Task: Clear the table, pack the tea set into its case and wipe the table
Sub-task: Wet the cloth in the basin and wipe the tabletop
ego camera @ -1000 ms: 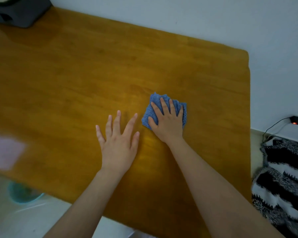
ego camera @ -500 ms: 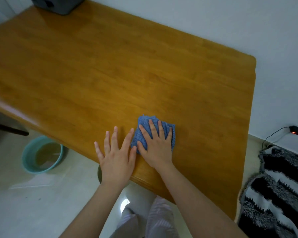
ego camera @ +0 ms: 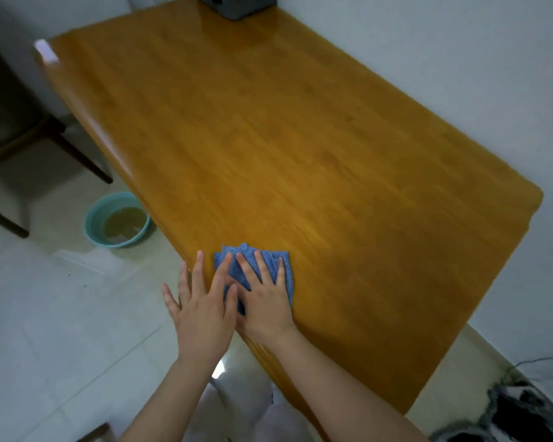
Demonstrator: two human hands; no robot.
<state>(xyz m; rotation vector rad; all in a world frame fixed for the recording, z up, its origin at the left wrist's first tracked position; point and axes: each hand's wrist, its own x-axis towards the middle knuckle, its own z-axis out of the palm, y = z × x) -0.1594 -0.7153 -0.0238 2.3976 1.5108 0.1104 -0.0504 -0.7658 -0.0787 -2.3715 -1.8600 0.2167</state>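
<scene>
A folded blue cloth (ego camera: 270, 258) lies flat on the orange-brown wooden table (ego camera: 300, 148), close to its near left edge. My right hand (ego camera: 264, 298) presses on the cloth with straight, spread fingers. My left hand (ego camera: 201, 309) is flat beside it at the table's edge, fingers straight, its index finger and thumb overlapping the cloth's left side. A dark grey case (ego camera: 237, 4) stands at the table's far end, cut off by the frame.
A teal basin (ego camera: 117, 220) with murky water sits on the tiled floor left of the table. A dark chair (ego camera: 20, 135) stands at the far left. A black-and-white patterned fabric (ego camera: 517, 413) lies at the lower right, near a cable.
Both hands and the cloth have slid toward the table's near left edge. My left hand has closed in on the right and now overlaps the cloth. The view has swung left.
</scene>
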